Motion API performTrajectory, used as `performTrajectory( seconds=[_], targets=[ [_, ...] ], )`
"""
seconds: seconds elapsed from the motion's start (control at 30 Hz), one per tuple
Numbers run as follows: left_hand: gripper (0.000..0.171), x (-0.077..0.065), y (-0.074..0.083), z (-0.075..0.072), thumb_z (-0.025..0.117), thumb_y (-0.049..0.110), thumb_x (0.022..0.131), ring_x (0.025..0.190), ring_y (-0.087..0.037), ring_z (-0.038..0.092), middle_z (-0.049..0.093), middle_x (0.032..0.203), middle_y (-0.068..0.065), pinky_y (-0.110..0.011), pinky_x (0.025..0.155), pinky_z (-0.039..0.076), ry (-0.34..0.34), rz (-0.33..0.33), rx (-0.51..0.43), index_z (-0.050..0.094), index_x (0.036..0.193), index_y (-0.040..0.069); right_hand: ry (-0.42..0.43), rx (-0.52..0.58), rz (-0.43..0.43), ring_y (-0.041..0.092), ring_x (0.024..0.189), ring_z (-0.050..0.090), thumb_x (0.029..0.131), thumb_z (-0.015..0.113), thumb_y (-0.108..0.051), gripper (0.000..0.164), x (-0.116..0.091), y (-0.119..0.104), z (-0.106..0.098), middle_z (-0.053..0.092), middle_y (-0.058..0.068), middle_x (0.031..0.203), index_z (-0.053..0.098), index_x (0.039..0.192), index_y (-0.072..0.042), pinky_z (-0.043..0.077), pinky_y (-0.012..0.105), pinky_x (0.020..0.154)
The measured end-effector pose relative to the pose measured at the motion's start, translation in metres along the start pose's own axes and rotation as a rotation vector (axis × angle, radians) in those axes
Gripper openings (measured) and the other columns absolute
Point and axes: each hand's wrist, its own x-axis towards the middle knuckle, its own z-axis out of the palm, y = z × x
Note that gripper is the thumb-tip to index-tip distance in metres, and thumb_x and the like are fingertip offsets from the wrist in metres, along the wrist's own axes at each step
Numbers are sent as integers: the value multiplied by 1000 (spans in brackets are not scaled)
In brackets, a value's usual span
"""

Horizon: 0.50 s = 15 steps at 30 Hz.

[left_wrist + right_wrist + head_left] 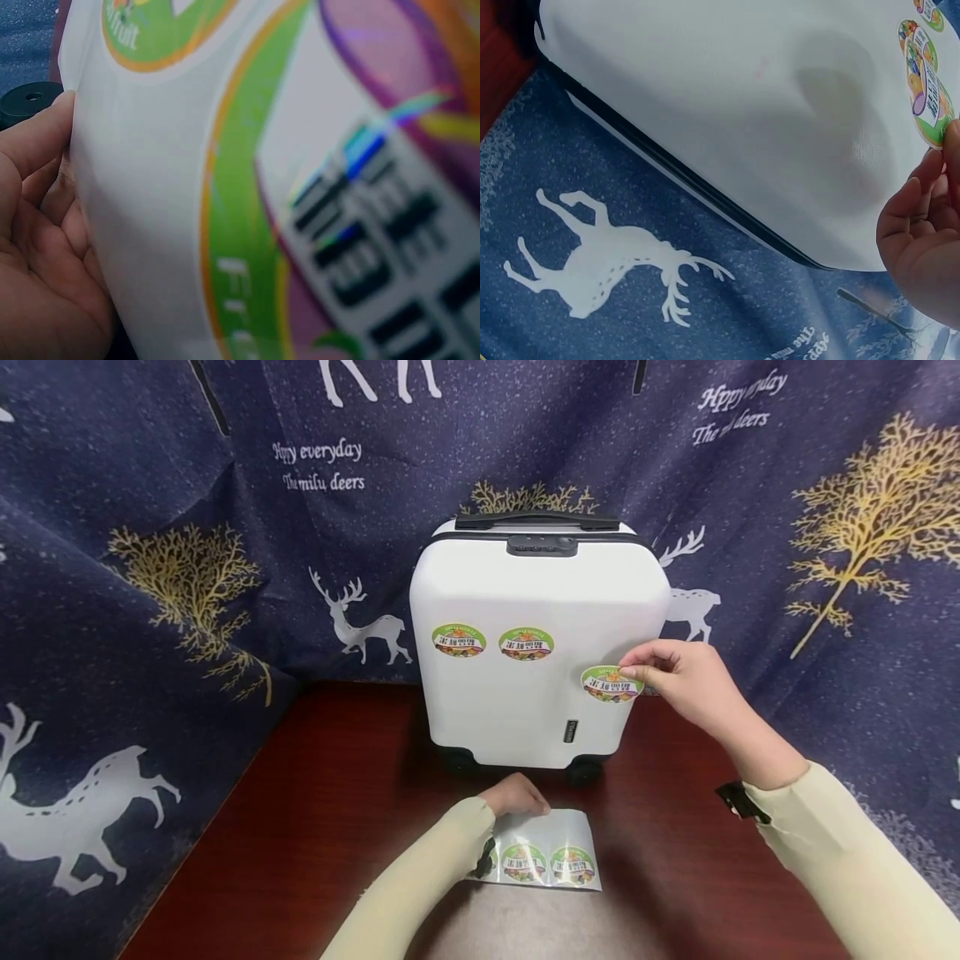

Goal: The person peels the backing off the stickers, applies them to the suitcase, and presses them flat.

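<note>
A white suitcase stands upright, with two oval fruit stickers side by side on its front. My right hand pinches a third oval sticker by its edge, in front of the suitcase's right side; whether that sticker touches the shell I cannot tell. The right wrist view shows thumb and fingertips on the sticker's rim. Below the suitcase, my left hand holds a sticker sheet by its edge, between thumb and fingers in the left wrist view. Several ovals are on that sheet, partly covered by the left forearm.
The suitcase rests on a dark red tabletop, its black wheels towards me. On top are a black handle and a combination lock. Behind hangs a blue cloth printed with deer and trees.
</note>
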Motion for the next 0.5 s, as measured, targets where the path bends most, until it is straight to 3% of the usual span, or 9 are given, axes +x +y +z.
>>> performTrajectory(
  seconds=[0.5],
  targets=[
    [13,0,0,0,78,14,88,90,-15,65,79,104,-9,-31,87,54,5,-6,-20,82,97,5,26,-1,0,-9,63,52,89,78,-9,11,10,-2,-3,77,17,86,79,95,0,41,12,58]
  ],
)
